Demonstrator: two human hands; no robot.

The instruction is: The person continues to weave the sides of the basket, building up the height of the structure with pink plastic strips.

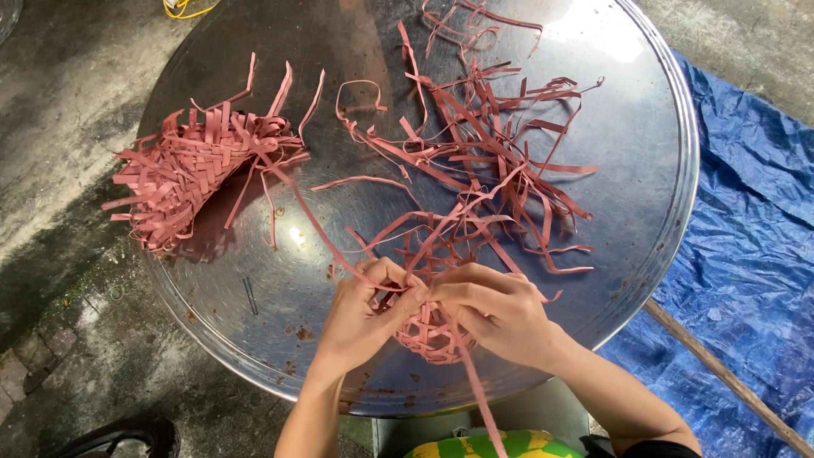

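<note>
The small pink woven piece (428, 333) is lying mostly hidden under the left hand (365, 314) and the right hand (500, 309), so its full shape is not showing, and it is unclear which strip each hand's fingertips are pinching. The round shiny metal tray (661, 144) is running off the top edge. The yellow cord (182, 8) is being cut off there too. At the bottom edge, the green and yellow object (487, 445) and the dark curved object (119, 437) are showing only partly, too little to identify. The blue plastic tarpaulin (746, 246) is continuing past the right edge.
</note>
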